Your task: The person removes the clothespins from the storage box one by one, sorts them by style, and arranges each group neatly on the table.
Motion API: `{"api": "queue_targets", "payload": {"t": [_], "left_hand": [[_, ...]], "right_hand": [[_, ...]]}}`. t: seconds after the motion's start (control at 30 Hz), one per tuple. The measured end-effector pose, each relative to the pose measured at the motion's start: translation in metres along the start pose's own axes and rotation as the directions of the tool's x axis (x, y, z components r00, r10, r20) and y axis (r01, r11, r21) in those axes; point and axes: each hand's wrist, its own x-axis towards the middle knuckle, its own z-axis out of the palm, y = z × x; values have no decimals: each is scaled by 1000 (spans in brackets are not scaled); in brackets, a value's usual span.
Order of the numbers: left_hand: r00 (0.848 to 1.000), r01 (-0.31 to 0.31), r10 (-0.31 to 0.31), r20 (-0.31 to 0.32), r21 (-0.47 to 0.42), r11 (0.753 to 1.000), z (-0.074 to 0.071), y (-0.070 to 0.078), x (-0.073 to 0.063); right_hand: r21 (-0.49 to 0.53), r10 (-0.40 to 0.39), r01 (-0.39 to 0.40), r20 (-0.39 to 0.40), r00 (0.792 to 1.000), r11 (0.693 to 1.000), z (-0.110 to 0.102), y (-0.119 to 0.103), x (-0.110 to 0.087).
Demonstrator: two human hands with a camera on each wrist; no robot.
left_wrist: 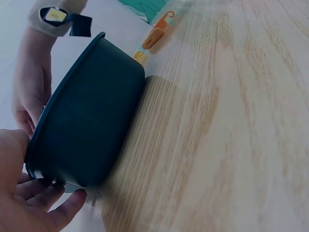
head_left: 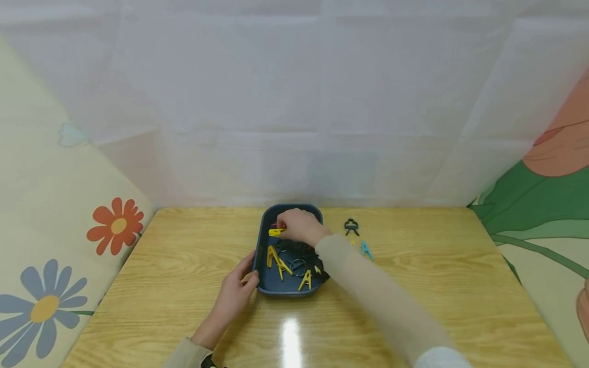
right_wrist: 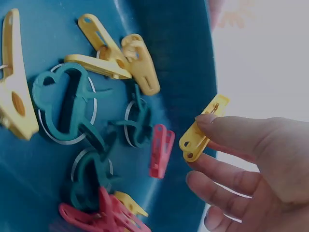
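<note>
A dark blue plastic bin point(head_left: 287, 294) stands on the table, with several clothes pegs and clips inside. My left hand point(head_left: 236, 289) grips its near left side, thumb at the rim and fingers against the outer wall. Over the far part of the bin, my right hand point(head_left: 300, 225) pinches a yellow clothespin point(right_wrist: 200, 133) between thumb and fingers. Below it in the right wrist view lie a red clothespin point(right_wrist: 161, 151), dark green clips point(right_wrist: 72, 104) and other yellow clothespins point(right_wrist: 141, 65). My right forearm hides part of the bin's right side in the head view.
Right of the bin, a dark clip point(head_left: 352, 226) and a light blue clothespin point(head_left: 366, 250) lie on the wooden table point(head_left: 193, 240). An orange clip point(left_wrist: 157, 35) shows beyond the bin in the left wrist view. A white sheet point(head_left: 239, 112) hangs behind the table.
</note>
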Motion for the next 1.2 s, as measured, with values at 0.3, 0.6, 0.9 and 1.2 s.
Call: {"api": "queue_targets", "payload": {"t": [0.3, 0.6, 0.9, 1.2], "left_hand": [[1000, 0, 0, 0, 4, 1000, 1, 0, 1], [1000, 3, -3, 5, 12, 1000, 1, 0, 5], [1000, 5, -5, 11, 12, 1000, 0, 0, 5], [1000, 5, -5, 17, 0, 1000, 1, 0, 6]], "right_hand": [[-45, -57, 54, -74, 996, 998, -20, 11, -26], [-14, -20, 19, -83, 996, 1000, -36, 33, -58], [56, 23, -15, -148, 989, 998, -34, 63, -85], [99, 101, -85, -167, 981, 991, -27, 103, -116]]}}
